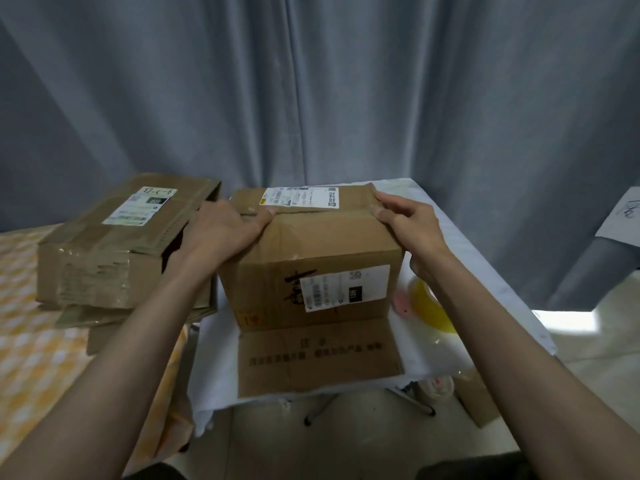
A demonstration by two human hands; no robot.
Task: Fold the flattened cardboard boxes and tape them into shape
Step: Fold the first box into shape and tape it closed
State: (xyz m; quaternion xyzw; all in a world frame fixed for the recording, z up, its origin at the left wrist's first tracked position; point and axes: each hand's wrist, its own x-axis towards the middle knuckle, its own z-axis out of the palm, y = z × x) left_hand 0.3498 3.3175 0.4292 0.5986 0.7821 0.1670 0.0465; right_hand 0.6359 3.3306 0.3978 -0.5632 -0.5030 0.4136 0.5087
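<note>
A brown cardboard box (pixel 311 258) stands on a small table covered in white cloth (pixel 485 271), with white shipping labels on its top and front. One flap (pixel 318 358) lies flat toward me on the cloth. My left hand (pixel 228 230) grips the box's top left edge, thumb on the top flap. My right hand (pixel 405 220) holds the top right corner, fingers curled over it. A yellow tape roll (pixel 429 303) lies to the right of the box, partly hidden by my right forearm.
A second, larger cardboard box (pixel 117 244) sits on flattened cardboard on the orange-checked surface (pixel 31 341) at left. A small pink object (pixel 401 303) lies by the tape. Grey curtains (pixel 311 91) hang behind. Table legs (pixel 322 407) and another box piece (pixel 478 400) are on the floor.
</note>
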